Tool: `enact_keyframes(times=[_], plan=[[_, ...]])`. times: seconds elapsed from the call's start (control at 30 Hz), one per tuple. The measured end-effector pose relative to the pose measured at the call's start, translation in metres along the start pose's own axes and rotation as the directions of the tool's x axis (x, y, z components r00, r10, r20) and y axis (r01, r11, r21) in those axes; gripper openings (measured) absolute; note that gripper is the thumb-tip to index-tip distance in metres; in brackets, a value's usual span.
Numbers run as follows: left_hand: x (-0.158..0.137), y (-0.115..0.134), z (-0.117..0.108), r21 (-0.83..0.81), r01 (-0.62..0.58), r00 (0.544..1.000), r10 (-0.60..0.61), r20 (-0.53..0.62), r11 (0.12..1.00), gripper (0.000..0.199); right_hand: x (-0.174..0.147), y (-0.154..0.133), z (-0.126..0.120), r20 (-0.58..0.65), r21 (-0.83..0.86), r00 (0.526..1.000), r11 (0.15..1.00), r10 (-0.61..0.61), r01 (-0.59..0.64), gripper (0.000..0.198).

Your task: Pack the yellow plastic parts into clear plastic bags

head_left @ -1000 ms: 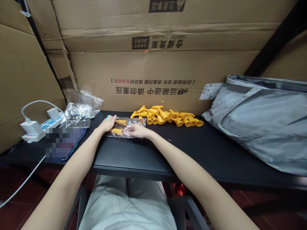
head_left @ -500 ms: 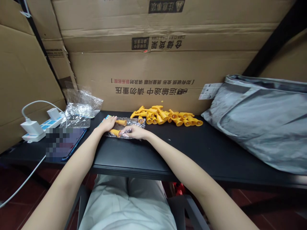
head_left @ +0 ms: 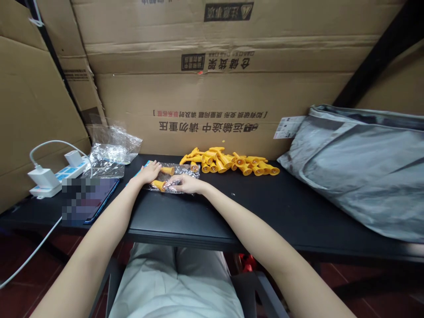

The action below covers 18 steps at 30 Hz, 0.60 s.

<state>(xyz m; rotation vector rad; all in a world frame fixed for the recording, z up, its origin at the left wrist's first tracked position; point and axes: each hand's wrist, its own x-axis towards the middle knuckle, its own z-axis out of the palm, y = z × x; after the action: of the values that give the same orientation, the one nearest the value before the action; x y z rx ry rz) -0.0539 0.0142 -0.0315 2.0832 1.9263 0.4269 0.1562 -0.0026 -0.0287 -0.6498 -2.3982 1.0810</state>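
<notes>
A clear plastic bag (head_left: 189,171) lies flat on the black table, with yellow trumpet-shaped pieces (head_left: 168,170) in it. My left hand (head_left: 148,172) rests on the bag's left end, fingers stretched out and partly covering a bit of blue and green print. At the bag's right part, my right hand (head_left: 185,183) has its fingers closed at the flared end of the nearer yellow piece (head_left: 158,185). Whether those fingers are inside the bag or on top of it is hard to make out. Behind, several more yellow pieces (head_left: 228,161) lie in a pile.
Crumpled clear bags (head_left: 112,148) lie at the back left, beside a white power strip (head_left: 62,176) with chargers. A phone (head_left: 99,198) lies left of my arm. Cardboard (head_left: 212,92) walls the back. A large grey bag (head_left: 361,172) fills the right side.
The nearer yellow piece sits very slightly further left, closer under my left fingers. Both hands stay almost in place on the bag.
</notes>
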Motion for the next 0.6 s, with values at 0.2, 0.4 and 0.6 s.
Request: enact_keyframes(times=[0.2,0.4,0.6], plan=[[0.002,-0.004,0.001,0.012,0.009,1.000,-0.009,-0.012,1.000,0.058,-0.001,-0.009,-0.015,-0.016,0.063,0.999,0.997,0.048,-0.047,0.019],[0.006,-0.012,-0.001,-0.005,0.032,0.999,-0.032,-0.030,0.999,0.059,0.004,0.003,-0.064,-0.537,0.034,0.821,0.978,0.193,-0.208,0.021],[0.003,-0.014,-0.004,0.006,0.031,0.999,-0.031,-0.024,1.000,0.061,0.007,0.022,-0.079,-0.622,-0.462,0.778,0.758,0.092,-0.460,0.023]])
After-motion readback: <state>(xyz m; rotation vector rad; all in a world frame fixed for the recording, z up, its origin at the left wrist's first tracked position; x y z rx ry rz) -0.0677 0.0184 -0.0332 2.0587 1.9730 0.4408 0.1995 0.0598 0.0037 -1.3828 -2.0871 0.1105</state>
